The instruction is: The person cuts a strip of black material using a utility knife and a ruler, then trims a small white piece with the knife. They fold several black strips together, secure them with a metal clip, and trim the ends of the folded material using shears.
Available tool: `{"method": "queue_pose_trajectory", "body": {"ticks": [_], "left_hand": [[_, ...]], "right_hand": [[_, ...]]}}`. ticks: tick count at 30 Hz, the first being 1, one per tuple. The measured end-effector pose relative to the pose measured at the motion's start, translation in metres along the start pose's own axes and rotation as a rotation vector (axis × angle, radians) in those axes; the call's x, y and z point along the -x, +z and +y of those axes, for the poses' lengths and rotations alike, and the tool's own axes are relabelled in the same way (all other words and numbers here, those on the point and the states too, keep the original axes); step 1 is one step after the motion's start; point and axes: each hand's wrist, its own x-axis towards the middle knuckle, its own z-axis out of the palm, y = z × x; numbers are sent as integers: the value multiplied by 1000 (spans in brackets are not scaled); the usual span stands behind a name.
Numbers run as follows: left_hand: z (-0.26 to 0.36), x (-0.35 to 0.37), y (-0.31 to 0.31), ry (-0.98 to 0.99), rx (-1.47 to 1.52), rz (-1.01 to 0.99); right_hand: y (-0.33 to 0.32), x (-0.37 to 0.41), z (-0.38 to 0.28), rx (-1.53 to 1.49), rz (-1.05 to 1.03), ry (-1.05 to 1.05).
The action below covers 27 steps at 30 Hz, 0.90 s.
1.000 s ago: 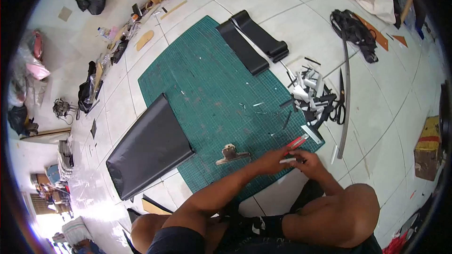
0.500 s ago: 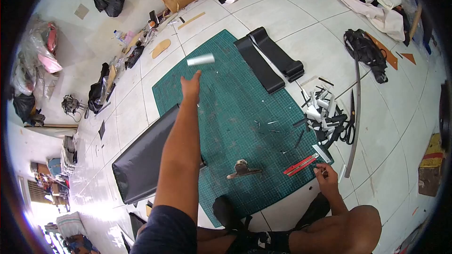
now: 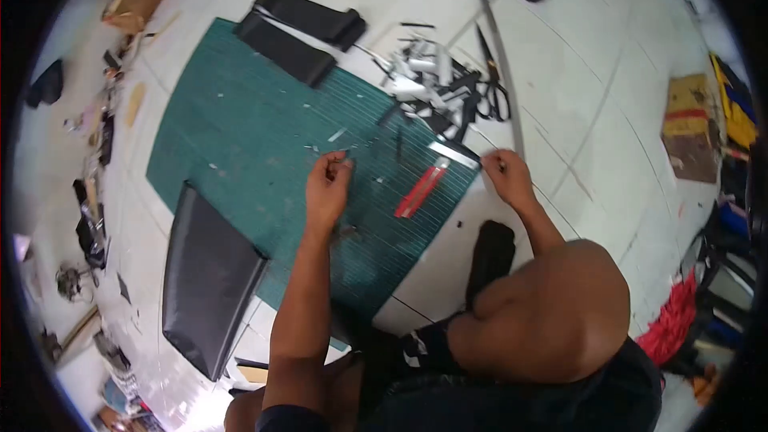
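Observation:
My left hand (image 3: 328,184) hangs over the middle of the green cutting mat (image 3: 240,136), thumb and fingers drawn together. Small pale scraps lie just beyond its fingertips. At the mat's right corner my right hand (image 3: 510,178) has its fingers curled, fingertips right at the end of a black-and-white strip (image 3: 454,154). What either hand pinches, if anything, I cannot tell. A red utility knife (image 3: 422,190) lies on the mat between the hands, close to that strip. Partly hidden by my left forearm is a metal clip (image 3: 349,232).
A pile of black and white offcuts (image 3: 424,72) lies past the mat, with black scissors (image 3: 492,88) beside it. Black strips (image 3: 296,36) rest across the far edge. A folded black sheet (image 3: 210,272) covers the left corner. A long grey strip (image 3: 504,56) stretches over the tiles.
My left hand has drawn back from its far reach, its fingers now closer together. The blurred white piece beyond it has left that spot. My right hand is nearer the strip; the view has shifted right.

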Motion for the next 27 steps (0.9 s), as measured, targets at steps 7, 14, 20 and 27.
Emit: {"method": "queue_pose_trajectory", "body": {"ticks": [7,14,20,27], "left_hand": [[-2,69,73,179,-506,-347],[11,72,87,201,-734,-370],[6,70,89,184,-759,-369],[-7,70,89,250,-717,-362]], "right_hand": [[1,-9,-11,87,-71,-32],[4,-7,-26,142,-204,13],[8,-5,-35,158,-160,94],[15,-6,-20,70,-136,99]]}}
